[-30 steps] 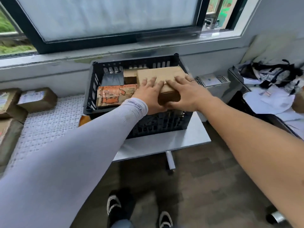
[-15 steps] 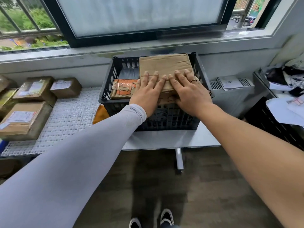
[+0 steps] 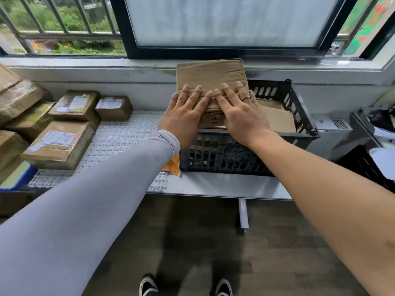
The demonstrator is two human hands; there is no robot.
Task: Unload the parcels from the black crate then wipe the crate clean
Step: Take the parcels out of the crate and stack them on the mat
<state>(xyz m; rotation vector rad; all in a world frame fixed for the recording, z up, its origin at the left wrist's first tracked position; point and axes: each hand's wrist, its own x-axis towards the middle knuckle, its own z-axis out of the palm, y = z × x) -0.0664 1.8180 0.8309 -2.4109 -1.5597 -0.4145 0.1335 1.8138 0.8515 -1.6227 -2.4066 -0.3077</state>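
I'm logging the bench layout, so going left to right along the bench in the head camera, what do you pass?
Stack of taped parcels → white mesh mat → orange packet → black crate → white box beside it

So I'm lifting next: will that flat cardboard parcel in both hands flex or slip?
The flat cardboard parcel looks creased, so it may bend a little. Left hand and right hand grip only its near edge, so its far end could droop. Matte cardboard probably won't slip.

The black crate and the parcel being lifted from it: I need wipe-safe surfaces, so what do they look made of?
The black crate looks like matte moulded plastic, judging by its slotted lattice walls. The parcel looks like plain brown corrugated cardboard, creased and uncoated.
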